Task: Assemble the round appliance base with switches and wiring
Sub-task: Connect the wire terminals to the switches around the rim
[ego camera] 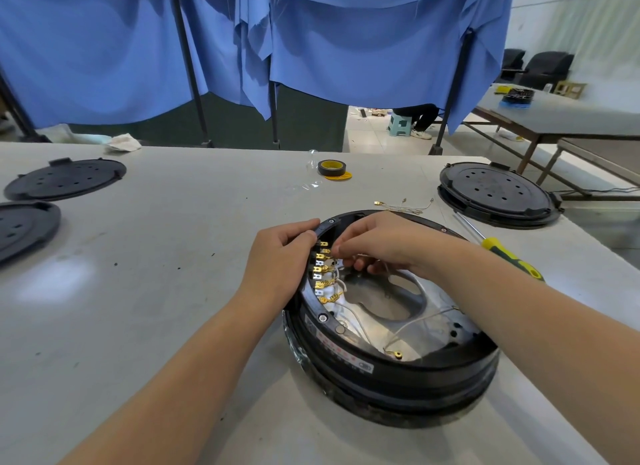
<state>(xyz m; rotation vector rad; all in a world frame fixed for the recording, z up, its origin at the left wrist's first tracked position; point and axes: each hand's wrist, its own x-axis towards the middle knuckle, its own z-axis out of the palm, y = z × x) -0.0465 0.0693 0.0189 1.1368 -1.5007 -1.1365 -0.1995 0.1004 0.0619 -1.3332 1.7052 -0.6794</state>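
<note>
My left grip [282, 256] clamps the round base's [391, 367] rim; my right grip [377, 244] pinches a wire [388, 272] beside the terminals [320, 269]

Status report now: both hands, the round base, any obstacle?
Left hand gripping round black appliance base rim. Right hand pinching thin wire at brass terminal row. Nothing in the way.

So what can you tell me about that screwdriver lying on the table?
The screwdriver lies flat on the grey table, right of the round appliance base and near a black perforated cover. Its slim, shiny metal shaft points away toward the far side; its yellow handle with dark green bands looks like plastic or rubber and points toward the near right. Part of the handle hides behind the right forearm. Neither hand touches it.
</note>
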